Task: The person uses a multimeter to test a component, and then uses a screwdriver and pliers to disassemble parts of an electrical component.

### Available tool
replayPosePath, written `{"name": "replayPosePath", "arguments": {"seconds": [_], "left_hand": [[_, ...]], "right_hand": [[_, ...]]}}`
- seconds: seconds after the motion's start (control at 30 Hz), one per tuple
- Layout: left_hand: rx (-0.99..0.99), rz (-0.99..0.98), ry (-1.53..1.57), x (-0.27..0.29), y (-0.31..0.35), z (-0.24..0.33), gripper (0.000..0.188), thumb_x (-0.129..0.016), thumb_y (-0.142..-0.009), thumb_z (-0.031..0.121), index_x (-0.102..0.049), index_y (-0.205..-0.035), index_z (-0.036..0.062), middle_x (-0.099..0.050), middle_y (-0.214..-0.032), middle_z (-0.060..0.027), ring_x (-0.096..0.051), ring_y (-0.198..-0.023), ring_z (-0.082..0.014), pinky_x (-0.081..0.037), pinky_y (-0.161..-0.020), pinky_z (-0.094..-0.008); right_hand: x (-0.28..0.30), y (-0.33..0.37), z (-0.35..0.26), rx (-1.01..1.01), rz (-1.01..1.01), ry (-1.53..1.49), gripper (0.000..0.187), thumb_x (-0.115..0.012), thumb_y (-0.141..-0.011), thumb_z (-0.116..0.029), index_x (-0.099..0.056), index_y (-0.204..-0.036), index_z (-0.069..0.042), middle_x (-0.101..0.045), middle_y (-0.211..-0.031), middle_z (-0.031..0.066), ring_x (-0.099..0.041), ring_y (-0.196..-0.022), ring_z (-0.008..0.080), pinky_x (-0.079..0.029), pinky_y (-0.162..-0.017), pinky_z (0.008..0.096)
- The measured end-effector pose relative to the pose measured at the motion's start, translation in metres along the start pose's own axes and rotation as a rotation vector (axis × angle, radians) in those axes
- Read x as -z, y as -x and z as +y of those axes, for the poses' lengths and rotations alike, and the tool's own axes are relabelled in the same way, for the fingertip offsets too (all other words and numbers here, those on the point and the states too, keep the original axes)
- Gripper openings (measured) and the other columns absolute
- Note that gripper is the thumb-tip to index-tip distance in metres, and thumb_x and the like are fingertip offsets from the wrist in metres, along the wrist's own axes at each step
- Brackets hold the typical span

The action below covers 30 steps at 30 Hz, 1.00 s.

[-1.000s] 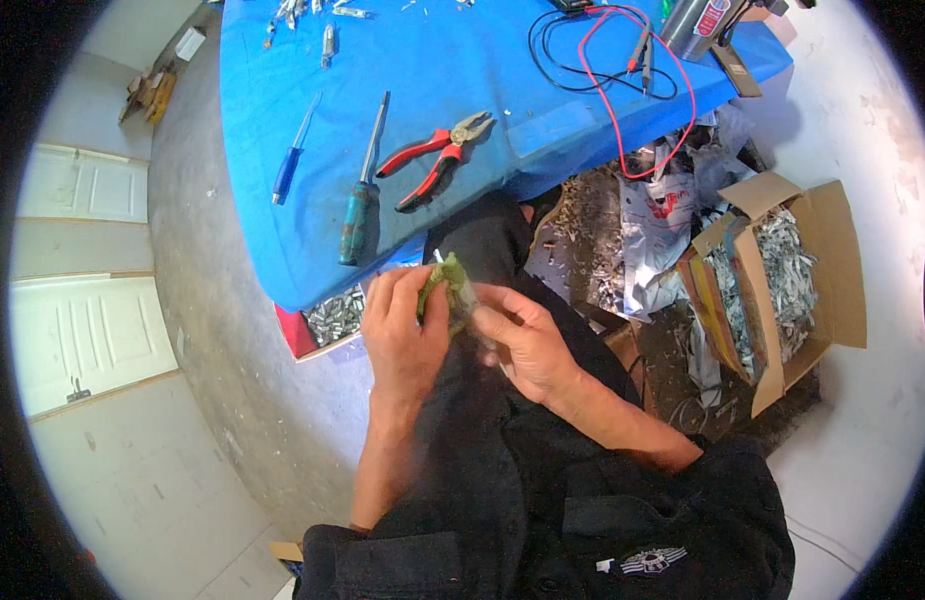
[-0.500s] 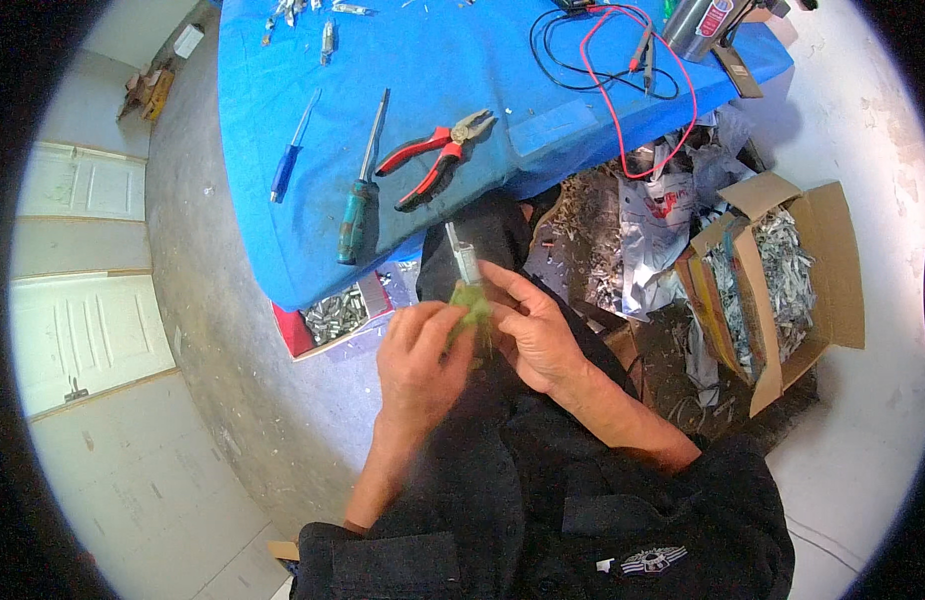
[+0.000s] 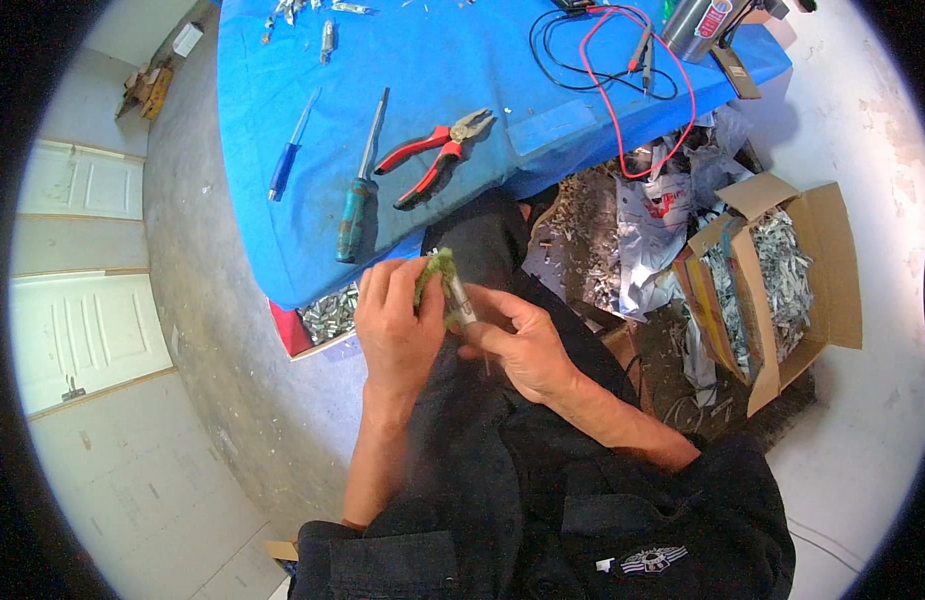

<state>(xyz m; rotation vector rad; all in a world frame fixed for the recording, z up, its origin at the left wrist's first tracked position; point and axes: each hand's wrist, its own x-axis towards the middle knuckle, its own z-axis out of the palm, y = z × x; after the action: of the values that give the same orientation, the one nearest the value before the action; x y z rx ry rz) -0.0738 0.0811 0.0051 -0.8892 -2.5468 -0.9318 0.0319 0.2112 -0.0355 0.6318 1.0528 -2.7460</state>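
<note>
My left hand point(image 3: 395, 318) pinches a rough green scouring pad point(image 3: 439, 272) between thumb and fingers. My right hand point(image 3: 523, 345) grips a small silvery cylinder point(image 3: 464, 303), its thumb and fingers closed round the lower end. Pad and cylinder meet over my dark-clothed lap, just below the table edge. The pad and my fingers hide part of the cylinder, and a thin wire-like strand hangs under it. On the blue-covered table point(image 3: 433, 60) lie red-handled pliers point(image 3: 450, 136), a blue screwdriver point(image 3: 286, 170) and a larger teal-handled screwdriver point(image 3: 352, 225).
Black and red test leads point(image 3: 586, 50) lie at the table's far right, near a metal container point(image 3: 691, 32). An open cardboard box point(image 3: 838, 260) of metal strips stands on the right. Under the table's left edge is a red-sided box point(image 3: 289, 327) of small metal cylinders.
My left hand has moved up and slightly left with the scouring pad, toward the cylinder's upper end. The cylinder sits lower and tilts differently, and my right hand is slightly lower.
</note>
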Motion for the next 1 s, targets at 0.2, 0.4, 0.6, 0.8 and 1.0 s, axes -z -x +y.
{"name": "replayPosePath", "arguments": {"seconds": [0.2,0.4,0.6,0.8,1.0], "left_hand": [[0.071,0.020,0.063,0.007,0.001,-0.001,0.017,-0.078,-0.089,0.000,-0.072,-0.105,0.0006,-0.071,-0.100,-0.0147,-0.070,-0.088,-0.0309,-0.055,-0.076,-0.0403],[0.065,-0.129,0.159,0.016,0.027,0.017,0.025,-0.082,-0.083,0.004,-0.072,-0.107,0.0028,-0.071,-0.103,-0.0147,-0.069,-0.092,-0.0342,-0.056,-0.078,-0.0419],[-0.057,-0.116,0.052,0.000,0.036,0.016,0.033,-0.081,-0.082,0.003,-0.070,-0.113,0.0047,-0.069,-0.107,-0.0122,-0.066,-0.093,-0.0346,-0.055,-0.077,-0.0445],[-0.027,-0.012,-0.015,-0.004,0.008,-0.001,0.022,-0.078,-0.087,-0.002,-0.070,-0.106,0.0019,-0.070,-0.103,-0.0153,-0.068,-0.092,-0.0350,-0.055,-0.080,-0.0438],[0.063,0.014,0.075,0.002,0.001,-0.010,0.019,-0.077,-0.088,-0.002,-0.070,-0.105,-0.0002,-0.070,-0.103,-0.0160,-0.069,-0.092,-0.0333,-0.055,-0.080,-0.0415]], "right_hand": [[0.004,-0.006,-0.009,-0.002,0.027,-0.052,0.051,-0.065,-0.103,-0.002,-0.054,-0.152,-0.004,-0.067,-0.130,0.0068,-0.067,-0.115,0.0176,-0.061,-0.091,0.0335],[0.007,-0.014,-0.004,0.028,0.034,-0.192,0.045,-0.060,-0.105,-0.001,-0.056,-0.150,-0.002,-0.068,-0.131,0.0075,-0.067,-0.116,0.0165,-0.058,-0.096,0.0321],[0.001,-0.012,0.002,0.006,0.064,-0.182,0.040,-0.056,-0.109,-0.002,-0.057,-0.148,0.000,-0.068,-0.131,0.0071,-0.067,-0.113,0.0140,-0.056,-0.096,0.0293],[-0.002,-0.002,0.002,-0.065,-0.011,-0.129,0.040,-0.058,-0.108,-0.005,-0.057,-0.148,0.001,-0.068,-0.128,0.0063,-0.067,-0.113,0.0151,-0.060,-0.094,0.0339],[0.002,-0.005,-0.003,-0.017,0.021,-0.090,0.045,-0.063,-0.105,-0.007,-0.055,-0.149,0.000,-0.067,-0.126,0.0065,-0.067,-0.113,0.0168,-0.060,-0.093,0.0357]]}}
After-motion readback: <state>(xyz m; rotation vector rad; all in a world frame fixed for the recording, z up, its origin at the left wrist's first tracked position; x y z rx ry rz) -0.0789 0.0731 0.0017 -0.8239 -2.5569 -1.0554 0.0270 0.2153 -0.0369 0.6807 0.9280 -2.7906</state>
